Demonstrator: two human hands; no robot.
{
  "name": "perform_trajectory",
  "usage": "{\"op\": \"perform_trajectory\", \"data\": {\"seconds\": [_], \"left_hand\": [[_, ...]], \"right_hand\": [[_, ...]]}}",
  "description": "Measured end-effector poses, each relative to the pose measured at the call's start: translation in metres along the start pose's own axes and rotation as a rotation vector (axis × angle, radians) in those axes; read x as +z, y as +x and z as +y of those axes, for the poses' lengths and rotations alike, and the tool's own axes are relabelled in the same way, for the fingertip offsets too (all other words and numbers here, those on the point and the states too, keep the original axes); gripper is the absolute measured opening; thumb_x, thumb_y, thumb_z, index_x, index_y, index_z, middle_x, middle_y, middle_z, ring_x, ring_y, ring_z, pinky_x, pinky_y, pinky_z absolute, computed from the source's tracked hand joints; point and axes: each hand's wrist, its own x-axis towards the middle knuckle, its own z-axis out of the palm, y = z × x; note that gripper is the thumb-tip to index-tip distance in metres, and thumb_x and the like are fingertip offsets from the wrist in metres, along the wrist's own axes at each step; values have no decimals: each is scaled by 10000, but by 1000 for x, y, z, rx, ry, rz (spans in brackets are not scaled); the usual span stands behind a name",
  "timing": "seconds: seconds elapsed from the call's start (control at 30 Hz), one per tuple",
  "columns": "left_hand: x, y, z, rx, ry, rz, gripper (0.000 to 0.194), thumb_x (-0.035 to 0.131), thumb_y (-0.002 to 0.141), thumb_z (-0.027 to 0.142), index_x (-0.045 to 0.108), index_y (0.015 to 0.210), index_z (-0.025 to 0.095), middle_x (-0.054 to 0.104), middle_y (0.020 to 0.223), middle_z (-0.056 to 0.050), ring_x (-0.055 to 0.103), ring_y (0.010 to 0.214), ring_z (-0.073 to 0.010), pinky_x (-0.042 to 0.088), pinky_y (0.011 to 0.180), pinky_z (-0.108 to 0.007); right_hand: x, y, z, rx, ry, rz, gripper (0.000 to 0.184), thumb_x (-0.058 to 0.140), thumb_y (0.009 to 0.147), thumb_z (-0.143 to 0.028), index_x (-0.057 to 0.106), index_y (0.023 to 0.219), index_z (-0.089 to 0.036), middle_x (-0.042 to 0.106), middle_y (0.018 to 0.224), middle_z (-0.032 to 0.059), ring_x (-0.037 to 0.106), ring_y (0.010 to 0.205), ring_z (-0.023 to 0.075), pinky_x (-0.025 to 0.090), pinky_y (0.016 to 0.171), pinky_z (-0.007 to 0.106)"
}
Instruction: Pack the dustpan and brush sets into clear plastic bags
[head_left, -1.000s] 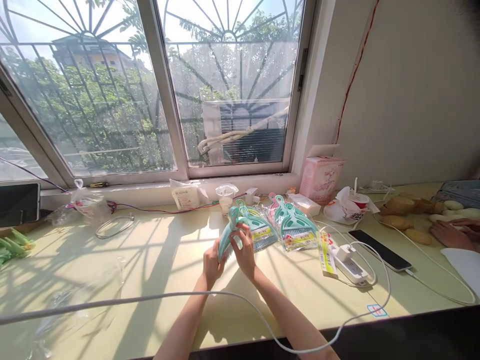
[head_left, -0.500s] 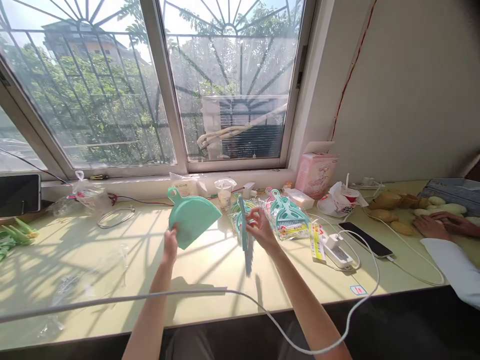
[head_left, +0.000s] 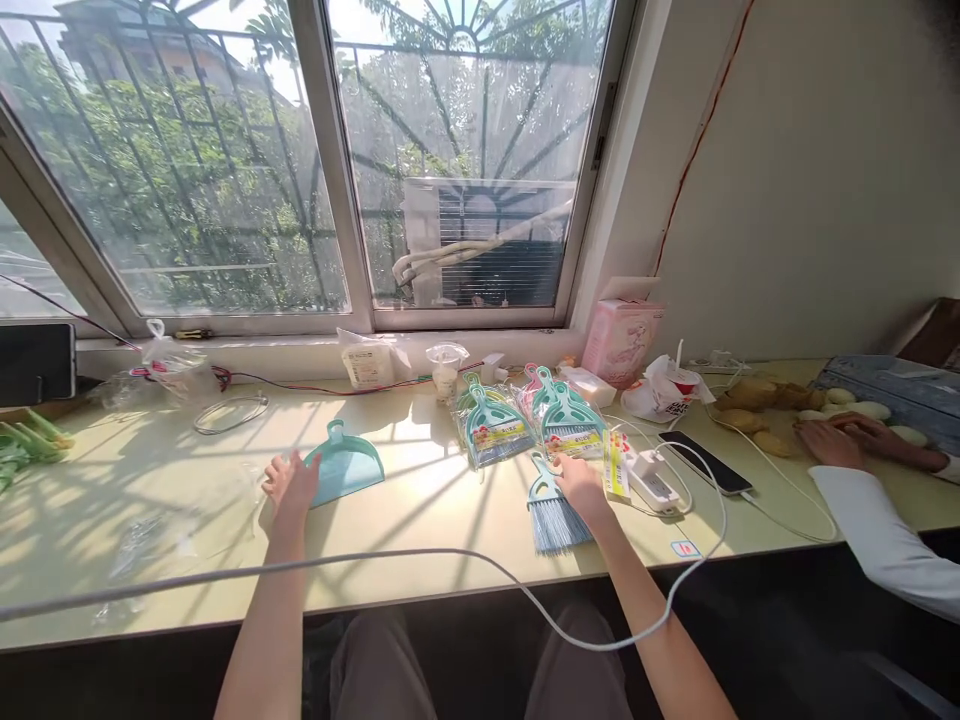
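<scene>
A teal dustpan [head_left: 349,470] lies on the table, its ring handle pointing toward the window. My left hand [head_left: 292,485] is at its left edge, fingers apart and the thumb against the pan. To the right, a small teal hand brush [head_left: 553,515] with grey-blue bristles rests on the tabletop, bristles toward me. My right hand [head_left: 583,487] is closed on the brush's right side near the handle; some of its fingers are hidden. Behind it are packaged dustpan-and-brush sets [head_left: 496,430] in clear wrap, with another packaged stack [head_left: 568,412] beside them.
A white cable [head_left: 420,552] crosses in front of me. On the right are a power strip [head_left: 654,488], a phone [head_left: 705,462], a pink box [head_left: 624,340] and a co-worker's hands [head_left: 840,440]. A plastic cup [head_left: 446,372] stands near the window; crumpled clear wrap [head_left: 135,545] lies left.
The dustpan and the brush, both held up before, are now down on the table. The brush has moved right, and my left hand has shifted left and loosened on the dustpan.
</scene>
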Motion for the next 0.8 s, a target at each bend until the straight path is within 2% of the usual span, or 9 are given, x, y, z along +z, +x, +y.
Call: {"op": "perform_trajectory", "data": {"seconds": [0.13,0.23,0.3,0.37,0.5,0.57,0.67,0.73,0.8], "left_hand": [[0,-1,-1,24,75,-13,437,787,980,243,388,806,280,672,1171,-167,432,1642,-520,238,1399,-738],[-3,4,-3,7,34,-23,446,752,1066,388,416,799,266,700,1149,-152,446,1629,-511,283,1386,-735],[-5,8,-5,-8,-21,-11,480,709,1106,519,452,799,254,736,1148,-147,445,1634,-516,334,1362,-737],[-5,14,-8,-24,-65,-14,489,710,1096,570,493,797,249,763,1141,-145,433,1654,-528,359,1350,-743],[-2,27,-17,-40,-115,-147,376,870,932,402,576,742,262,739,992,-139,472,1653,-542,383,1363,-711],[2,31,-17,-60,-156,-209,324,899,842,337,602,729,274,718,903,-117,599,1539,-534,476,1308,-657],[11,30,-9,-110,-299,-267,294,907,805,449,676,847,273,714,811,-56,786,1143,-451,644,1048,-550],[22,23,3,-112,-450,-307,449,913,779,598,699,1000,272,716,791,-9,792,923,-366,662,888,-475],[39,12,21,-55,-595,-352,643,923,737,719,681,1137,278,744,840,2,795,894,-332,657,862,-450]], "right_hand": [[-3,3,15,-57,-3,51,228,810,902,-41,768,988,-248,815,983,118,790,1041,341,516,845,381],[-8,4,18,-75,28,-14,233,877,844,-61,735,843,-246,796,961,114,767,1088,357,537,882,403],[-11,5,17,-75,32,-39,259,878,849,-67,707,784,-251,776,930,97,760,1086,348,547,882,400],[-11,5,16,-77,28,-48,291,857,875,-56,682,751,-252,767,925,95,758,1114,342,554,872,389],[-12,3,16,-66,17,-48,383,848,895,-59,595,678,-248,779,1003,134,751,1212,356,579,878,396],[-13,1,18,-110,59,-19,338,845,895,-90,613,704,-245,799,1116,146,742,1276,361,600,942,420],[-14,-1,18,-275,265,-70,137,805,924,-171,719,857,-253,836,1161,106,775,1221,330,609,1027,445],[-14,1,7,-386,466,-208,45,801,927,-255,757,924,-263,849,1049,63,807,1033,296,628,975,440],[-13,6,-17,-479,699,-318,142,845,905,-386,778,933,-264,846,980,45,798,869,269,648,869,426]]}}
